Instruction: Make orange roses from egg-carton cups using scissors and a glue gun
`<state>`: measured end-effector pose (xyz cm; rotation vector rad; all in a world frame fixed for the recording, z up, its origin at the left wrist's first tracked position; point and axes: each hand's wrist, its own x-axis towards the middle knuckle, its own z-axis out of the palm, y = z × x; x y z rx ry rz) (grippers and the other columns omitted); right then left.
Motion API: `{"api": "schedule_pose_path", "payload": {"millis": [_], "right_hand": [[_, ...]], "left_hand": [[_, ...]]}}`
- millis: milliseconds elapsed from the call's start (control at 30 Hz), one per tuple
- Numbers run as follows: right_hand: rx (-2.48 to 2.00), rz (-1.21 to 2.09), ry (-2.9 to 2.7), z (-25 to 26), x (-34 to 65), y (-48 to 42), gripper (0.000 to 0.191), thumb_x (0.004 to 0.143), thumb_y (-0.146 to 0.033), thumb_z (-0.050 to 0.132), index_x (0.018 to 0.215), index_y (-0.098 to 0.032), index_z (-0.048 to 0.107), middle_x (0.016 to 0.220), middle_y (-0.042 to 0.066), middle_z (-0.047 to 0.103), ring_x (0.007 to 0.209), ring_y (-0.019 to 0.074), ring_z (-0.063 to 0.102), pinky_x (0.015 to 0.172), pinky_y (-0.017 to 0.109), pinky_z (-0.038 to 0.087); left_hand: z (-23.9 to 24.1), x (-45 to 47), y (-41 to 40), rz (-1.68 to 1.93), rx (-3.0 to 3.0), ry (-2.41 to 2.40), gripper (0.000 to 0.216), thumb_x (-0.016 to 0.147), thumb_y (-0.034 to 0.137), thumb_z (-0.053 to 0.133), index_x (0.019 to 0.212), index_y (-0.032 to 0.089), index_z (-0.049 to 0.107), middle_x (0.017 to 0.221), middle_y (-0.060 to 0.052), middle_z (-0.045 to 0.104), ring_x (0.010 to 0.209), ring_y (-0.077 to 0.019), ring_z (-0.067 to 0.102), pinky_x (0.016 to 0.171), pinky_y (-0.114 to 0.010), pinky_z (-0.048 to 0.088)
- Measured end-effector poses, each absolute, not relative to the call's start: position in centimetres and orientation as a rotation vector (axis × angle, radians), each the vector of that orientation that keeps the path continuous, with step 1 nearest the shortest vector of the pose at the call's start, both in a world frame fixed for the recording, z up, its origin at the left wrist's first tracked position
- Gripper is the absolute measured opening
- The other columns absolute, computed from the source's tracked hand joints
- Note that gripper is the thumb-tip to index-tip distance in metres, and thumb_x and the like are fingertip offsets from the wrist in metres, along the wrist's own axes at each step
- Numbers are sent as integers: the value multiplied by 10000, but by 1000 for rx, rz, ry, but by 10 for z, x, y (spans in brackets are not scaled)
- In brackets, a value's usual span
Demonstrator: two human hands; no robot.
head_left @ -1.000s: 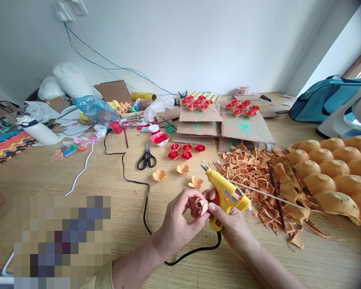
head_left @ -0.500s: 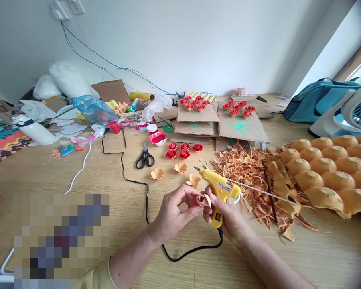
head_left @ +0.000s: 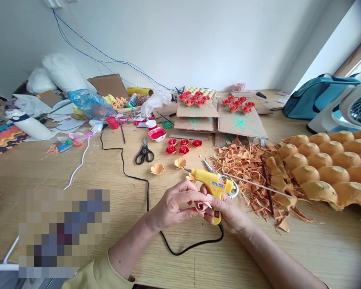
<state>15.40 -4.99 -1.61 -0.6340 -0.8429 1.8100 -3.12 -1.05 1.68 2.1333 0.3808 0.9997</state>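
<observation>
Pinching paper flower (head_left: 202, 206) | left hand (head_left: 174, 205); right hand (head_left: 228, 212) touching

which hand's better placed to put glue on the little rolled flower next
Right, most likely. The right hand grips the yellow glue gun, its nozzle pointing left, close to the rolled paper flower. The left hand is pinching that flower, so it is occupied holding it.

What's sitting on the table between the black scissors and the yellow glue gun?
Two small unpainted orange paper flowers lie between the scissors and the glue gun, seen in the head view.
</observation>
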Motion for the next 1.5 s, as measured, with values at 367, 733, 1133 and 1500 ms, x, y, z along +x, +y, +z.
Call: {"api": "schedule_pose_path", "payload": {"millis": [367, 733, 1133, 1500], "right_hand": [[-709, 1793, -875, -17, 151, -49, 360, 803, -508, 753, 839, -193, 580, 654, -26, 605, 485, 82, 533, 462, 187, 449], [-678, 1738, -886, -12, 151, -49, 355, 758, -432, 819, 896, -205, 585, 767, -23, 669, 534, 75, 597, 525, 184, 493], [-672, 1740, -784, -16, 149, -49, 336, 749, -401, 834, 891, -213, 594, 745, -33, 651, 541, 72, 588, 530, 181, 497], [-664, 1662, -788, -20, 155, -46, 325, 768, -379, 821, 948, -239, 590, 692, -44, 621, 565, 98, 592, 546, 209, 501]], "left_hand": [[16, -29, -14, 1194, 2299, 479, 271, 822, 316, 760, 1044, 188, 672, 934, -52, 645, 870, -161, 644, 765, -269, 566], [19, -24, -16, 1266, 2263, 638, 244, 780, 290, 807, 885, 181, 615, 830, -18, 685, 745, -122, 622, 695, -236, 528], [17, -19, -22, 1241, 2180, 742, 249, 800, 326, 786, 916, 164, 638, 835, -31, 665, 704, -121, 608, 663, -243, 532], [20, -23, -18, 1201, 2327, 625, 267, 907, 176, 650, 1172, 186, 622, 1107, -99, 718, 1015, -189, 686, 883, -320, 576]]}}
